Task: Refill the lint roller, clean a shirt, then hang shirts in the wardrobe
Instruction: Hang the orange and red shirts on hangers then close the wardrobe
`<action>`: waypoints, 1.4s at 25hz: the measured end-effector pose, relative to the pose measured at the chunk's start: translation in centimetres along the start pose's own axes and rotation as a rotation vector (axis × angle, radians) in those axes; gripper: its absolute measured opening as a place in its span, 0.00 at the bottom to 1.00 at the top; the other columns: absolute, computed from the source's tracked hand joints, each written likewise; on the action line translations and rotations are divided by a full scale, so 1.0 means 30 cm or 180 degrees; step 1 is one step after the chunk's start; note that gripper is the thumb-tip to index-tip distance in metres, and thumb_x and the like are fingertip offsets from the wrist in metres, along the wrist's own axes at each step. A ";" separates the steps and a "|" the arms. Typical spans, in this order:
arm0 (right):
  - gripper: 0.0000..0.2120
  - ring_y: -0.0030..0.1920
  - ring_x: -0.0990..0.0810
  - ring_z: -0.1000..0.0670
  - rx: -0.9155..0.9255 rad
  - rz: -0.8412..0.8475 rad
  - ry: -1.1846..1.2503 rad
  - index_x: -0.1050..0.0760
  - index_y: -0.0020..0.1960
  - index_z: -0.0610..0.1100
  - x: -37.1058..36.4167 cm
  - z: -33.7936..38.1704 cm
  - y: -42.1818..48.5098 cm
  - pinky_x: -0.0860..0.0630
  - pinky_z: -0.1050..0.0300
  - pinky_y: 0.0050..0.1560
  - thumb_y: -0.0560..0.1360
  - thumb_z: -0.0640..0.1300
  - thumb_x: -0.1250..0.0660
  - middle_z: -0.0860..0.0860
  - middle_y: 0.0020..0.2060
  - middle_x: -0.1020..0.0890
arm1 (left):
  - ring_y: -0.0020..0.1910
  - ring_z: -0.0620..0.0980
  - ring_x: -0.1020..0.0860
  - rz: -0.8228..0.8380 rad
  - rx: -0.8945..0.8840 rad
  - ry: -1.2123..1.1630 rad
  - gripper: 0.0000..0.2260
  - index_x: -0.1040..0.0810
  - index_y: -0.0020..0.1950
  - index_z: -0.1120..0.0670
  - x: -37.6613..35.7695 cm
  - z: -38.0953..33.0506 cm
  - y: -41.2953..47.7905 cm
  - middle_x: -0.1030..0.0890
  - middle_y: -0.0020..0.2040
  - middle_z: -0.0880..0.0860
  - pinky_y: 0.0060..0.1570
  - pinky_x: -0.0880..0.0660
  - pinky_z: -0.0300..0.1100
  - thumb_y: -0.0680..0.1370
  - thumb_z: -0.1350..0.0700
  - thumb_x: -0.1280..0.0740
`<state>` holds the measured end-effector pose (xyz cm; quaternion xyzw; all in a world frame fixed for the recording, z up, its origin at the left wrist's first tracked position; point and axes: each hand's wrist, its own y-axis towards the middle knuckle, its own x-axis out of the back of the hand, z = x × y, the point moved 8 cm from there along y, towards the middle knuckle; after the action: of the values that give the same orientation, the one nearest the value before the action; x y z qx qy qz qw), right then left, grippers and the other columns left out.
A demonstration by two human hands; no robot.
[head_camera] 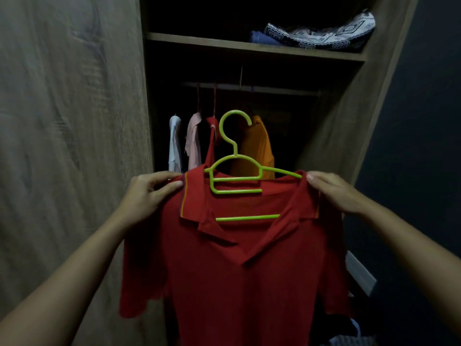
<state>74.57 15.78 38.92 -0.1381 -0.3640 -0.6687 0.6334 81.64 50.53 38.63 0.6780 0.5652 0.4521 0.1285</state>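
Item: red polo shirt [239, 270] on green plastic hanger [237, 191], held up near, before the open wardrobe [349, 108], hook below the rail [274, 89] | Grip: fingers of left hand [149, 193] and right hand [334, 193] curled, one shoulder pinched by each | Handling: shirt judged light, soft, limp; hanger stiff, best taken by the hook | Text: none readable

I saw a red polo shirt [239, 270] on a green hanger [235, 171], held up in front of the open wardrobe [344, 126]. L hand [149, 193] pinched one shoulder by the collar. R hand [334, 191] pinched the other at the hanger's tip. Hook stood upright, below the rail [274, 89], not on it. Behind hung a white shirt [174, 143], pink shirt [194, 141] & orange shirt [257, 146]. Patterned folded cloth [321, 33] lay on the shelf [224, 42] above.
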 end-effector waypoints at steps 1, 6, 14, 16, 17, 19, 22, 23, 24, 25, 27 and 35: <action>0.29 0.50 0.19 0.51 0.0019 0.0174 -0.0082 0.22 0.52 0.45 -0.016 -0.001 -0.004 0.27 0.58 0.54 0.72 0.68 0.45 0.47 0.48 0.17 | 0.46 0.25 0.25 0.0019 -0.0014 0.0008 0.23 0.23 0.43 0.26 -0.007 0.001 0.001 0.22 0.42 0.24 0.50 0.29 0.24 0.74 0.59 0.31; 0.10 0.40 0.22 0.63 0.0264 -0.0026 -0.0353 0.24 0.47 0.53 -0.022 0.022 -0.007 0.28 0.67 0.44 0.78 0.50 0.43 0.56 0.39 0.20 | 0.46 0.25 0.25 0.0086 -0.0044 -0.0122 0.22 0.23 0.42 0.27 -0.029 -0.017 0.017 0.23 0.41 0.24 0.50 0.30 0.22 0.74 0.58 0.32; 0.10 0.39 0.23 0.60 0.0360 -0.0603 0.0321 0.22 0.44 0.51 0.013 0.005 -0.008 0.27 0.65 0.41 0.76 0.52 0.41 0.53 0.38 0.20 | 0.49 0.38 0.22 -0.0058 0.0305 0.0070 0.06 0.19 0.45 0.38 0.036 0.085 0.036 0.18 0.46 0.34 0.48 0.28 0.33 0.77 0.48 0.36; 0.10 0.36 0.24 0.61 0.0355 -0.0727 0.0395 0.23 0.43 0.51 0.020 -0.005 -0.024 0.29 0.68 0.38 0.75 0.52 0.41 0.52 0.36 0.22 | 0.49 0.38 0.21 0.0007 0.0323 0.0017 0.05 0.20 0.47 0.37 0.005 0.111 -0.013 0.18 0.48 0.36 0.49 0.27 0.34 0.75 0.42 0.36; 0.10 0.36 0.24 0.62 0.0357 -0.0750 0.0328 0.23 0.43 0.52 0.025 0.000 -0.029 0.29 0.69 0.38 0.75 0.52 0.41 0.53 0.36 0.21 | 0.48 0.35 0.22 -0.0098 0.0229 -0.0001 0.06 0.21 0.48 0.36 0.005 0.103 -0.027 0.18 0.47 0.36 0.50 0.27 0.33 0.74 0.42 0.36; 0.09 0.39 0.23 0.62 0.0402 -0.0749 -0.0070 0.23 0.45 0.55 0.047 0.037 -0.019 0.28 0.67 0.41 0.75 0.54 0.41 0.57 0.37 0.20 | 0.44 0.29 0.24 -0.0368 0.0065 -0.0011 0.08 0.22 0.46 0.33 0.021 0.079 -0.031 0.19 0.45 0.32 0.47 0.28 0.28 0.76 0.48 0.36; 0.10 0.47 0.21 0.60 0.0513 -0.0593 -0.0725 0.23 0.50 0.59 0.064 0.110 0.010 0.25 0.57 0.50 0.74 0.58 0.41 0.62 0.43 0.19 | 0.40 0.29 0.24 -0.0620 0.0120 -0.0128 0.06 0.21 0.44 0.35 0.039 0.070 -0.018 0.19 0.42 0.33 0.44 0.29 0.29 0.75 0.45 0.37; 0.11 0.50 0.21 0.59 0.0519 -0.0535 -0.0746 0.23 0.52 0.58 0.066 0.123 0.018 0.25 0.55 0.53 0.74 0.58 0.41 0.60 0.45 0.18 | 0.39 0.31 0.24 -0.0675 0.0132 -0.0138 0.06 0.21 0.44 0.38 0.041 0.071 -0.018 0.19 0.41 0.34 0.43 0.28 0.32 0.74 0.43 0.38; 0.12 0.51 0.21 0.58 0.0515 -0.0477 -0.0742 0.24 0.53 0.57 0.066 0.127 0.025 0.25 0.53 0.55 0.74 0.57 0.40 0.59 0.48 0.18 | 0.38 0.32 0.24 -0.0725 0.0110 -0.0130 0.07 0.22 0.43 0.40 0.042 0.075 -0.022 0.19 0.40 0.35 0.42 0.28 0.33 0.73 0.42 0.38; 0.12 0.52 0.21 0.58 0.0502 -0.0404 -0.0782 0.24 0.54 0.57 0.060 0.127 0.027 0.25 0.52 0.57 0.74 0.57 0.40 0.58 0.49 0.18 | 0.38 0.32 0.24 -0.0769 0.0096 -0.0100 0.07 0.22 0.43 0.40 0.041 0.080 -0.028 0.19 0.40 0.35 0.41 0.28 0.33 0.73 0.42 0.38; 0.12 0.54 0.22 0.58 0.0403 -0.0209 -0.0955 0.24 0.55 0.59 0.042 0.111 0.027 0.25 0.51 0.59 0.74 0.58 0.40 0.58 0.51 0.19 | 0.38 0.32 0.24 -0.0798 0.0067 -0.0108 0.06 0.21 0.43 0.40 0.036 0.082 -0.039 0.18 0.40 0.35 0.41 0.28 0.33 0.73 0.42 0.38; 0.11 0.44 0.20 0.50 0.0064 -0.1148 -0.0591 0.25 0.57 0.45 -0.048 0.137 0.035 0.26 0.61 0.45 0.76 0.46 0.37 0.49 0.46 0.19 | 0.31 0.48 0.21 -0.1380 0.0108 0.0596 0.15 0.18 0.44 0.55 -0.041 -0.059 -0.028 0.18 0.32 0.52 0.35 0.29 0.41 0.74 0.45 0.37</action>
<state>74.66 19.65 41.19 -0.1254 -0.4463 -0.7521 0.4684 79.82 49.13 38.47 0.4980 0.7145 0.4653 0.1582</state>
